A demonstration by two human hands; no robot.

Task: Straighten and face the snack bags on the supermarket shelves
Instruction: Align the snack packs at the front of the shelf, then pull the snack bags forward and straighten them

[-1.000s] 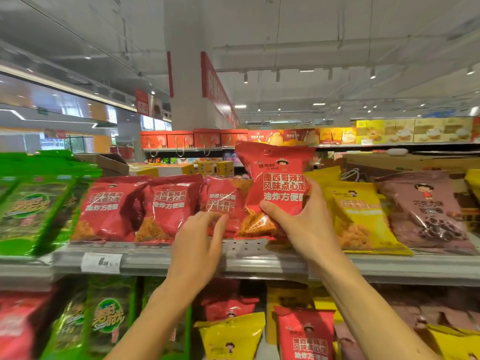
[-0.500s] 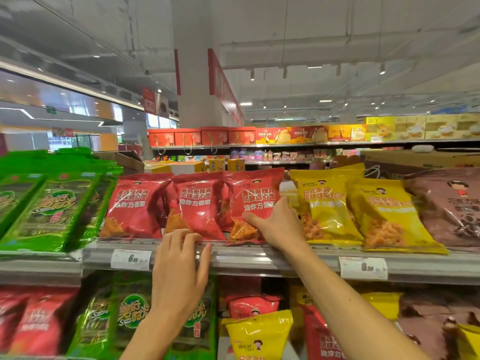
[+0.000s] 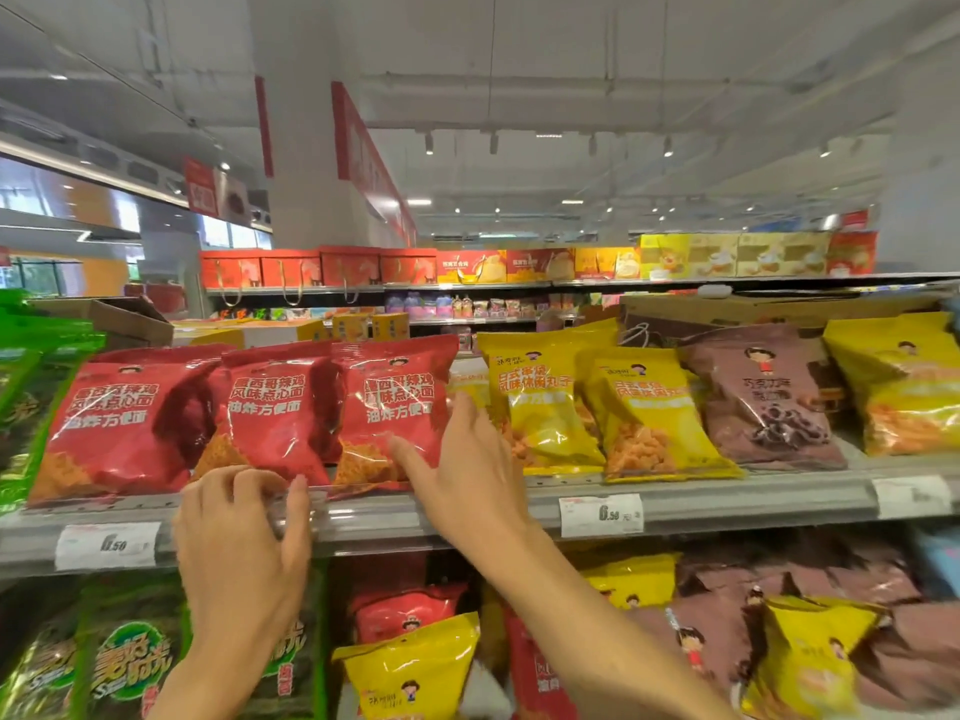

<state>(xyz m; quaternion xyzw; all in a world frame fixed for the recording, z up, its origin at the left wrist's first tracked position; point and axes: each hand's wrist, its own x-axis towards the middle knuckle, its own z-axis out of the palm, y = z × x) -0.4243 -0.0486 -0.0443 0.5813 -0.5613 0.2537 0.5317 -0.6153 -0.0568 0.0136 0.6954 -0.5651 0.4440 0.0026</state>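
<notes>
Landmark = third red snack bag [image 3: 392, 407], rightmost of the red row on the upper shelf, leaning back w/ label out.

Right hand [image 3: 467, 475] lies against its right edge: fingers straight, thumb across the lower front, nothing gripped. Left hand [image 3: 244, 537] is below-left of it, fingers curled over the shelf rail [image 3: 727, 504] at the bottom seam of the middle red bag [image 3: 278, 407]; whether it pinches that seam, can't tell.

Risks, as I judge them:
- A hard sideways push would tip the bag onto the middle red bag, or drag the yellow bag [image 3: 540, 402] just right of it askew.
- Bottom seams sit at the rail lip; pulling fwd could drop a bag onto the lower shelf.

Room: a narrow gap on its right, before the yellow bag; open air above; left side is packed.
</notes>
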